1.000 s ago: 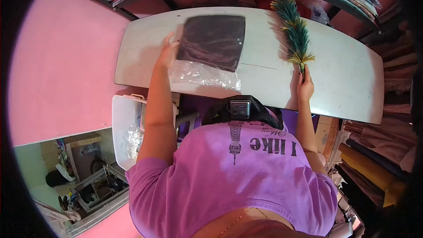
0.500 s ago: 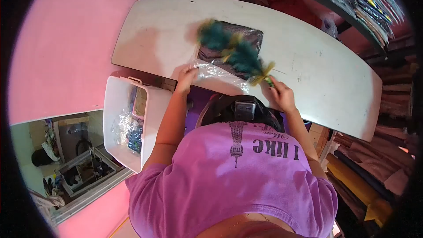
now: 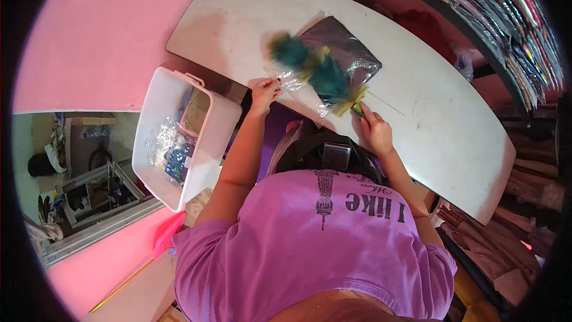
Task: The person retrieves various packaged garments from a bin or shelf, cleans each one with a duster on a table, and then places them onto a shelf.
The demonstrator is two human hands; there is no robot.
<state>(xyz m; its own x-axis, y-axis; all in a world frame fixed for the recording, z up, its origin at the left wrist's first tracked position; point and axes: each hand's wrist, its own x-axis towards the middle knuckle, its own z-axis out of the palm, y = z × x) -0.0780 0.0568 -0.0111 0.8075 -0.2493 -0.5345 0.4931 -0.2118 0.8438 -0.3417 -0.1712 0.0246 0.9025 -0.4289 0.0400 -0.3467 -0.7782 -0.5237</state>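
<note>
A clear plastic bag with dark folded cloth inside (image 3: 351, 48) lies on the white table. My left hand (image 3: 266, 94) is closed, pinching the near-left edge of the bag's loose clear plastic. In my right hand (image 3: 376, 130) is the handle of a fluffy green and yellow duster (image 3: 328, 77), gripped near its yellow end. The duster's head lies across the bag, pointing up and left, and is blurred by motion. It hides part of the bag's left side.
To the left of the table (image 3: 453, 125) stands a white bin (image 3: 215, 134) holding plastic-wrapped items. A shelf with a stack of plastic-wrapped packages (image 3: 506, 18) runs along the upper right. Rolls of brown cloth (image 3: 491, 250) lie at lower right.
The bag has turned on the table, with its dark part now further right and its left edge still in my left hand. The duster stays over it. My head view has tilted.
</note>
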